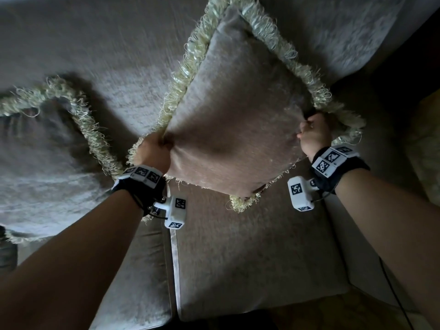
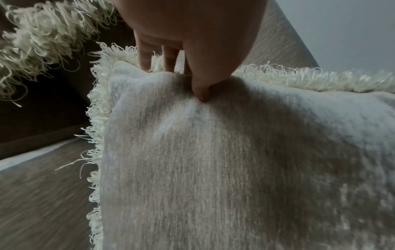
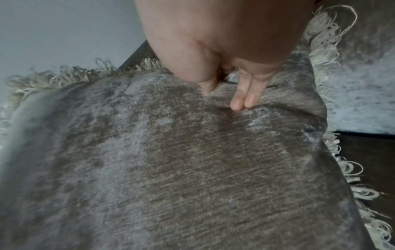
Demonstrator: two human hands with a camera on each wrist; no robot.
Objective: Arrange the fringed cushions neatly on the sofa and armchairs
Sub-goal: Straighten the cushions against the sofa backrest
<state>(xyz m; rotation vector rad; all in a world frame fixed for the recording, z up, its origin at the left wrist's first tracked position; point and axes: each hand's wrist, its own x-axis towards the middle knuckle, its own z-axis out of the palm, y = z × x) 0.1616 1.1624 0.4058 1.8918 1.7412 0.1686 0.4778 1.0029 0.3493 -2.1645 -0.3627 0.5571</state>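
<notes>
A taupe cushion (image 1: pixel 238 110) with a cream fringe hangs tilted above the sofa seat (image 1: pixel 250 253), one corner pointing down. My left hand (image 1: pixel 156 148) grips its left edge, thumb (image 2: pixel 202 91) pressed into the front fabric (image 2: pixel 235 169) and fingers behind the fringe. My right hand (image 1: pixel 313 134) grips the right edge, with fingertips (image 3: pixel 241 101) curled over the fabric (image 3: pixel 171 169). A second fringed cushion (image 1: pixel 35 163) leans on the sofa at the left, its fringe (image 2: pixel 42 33) close to my left hand.
The sofa backrest (image 1: pixel 107 44) fills the top of the head view. A seam (image 1: pixel 172 258) divides two seat cushions below the held cushion. A pale back cushion (image 1: pixel 352 32) sits at the upper right, and a dark gap (image 1: pixel 385 86) lies beside the sofa's right end.
</notes>
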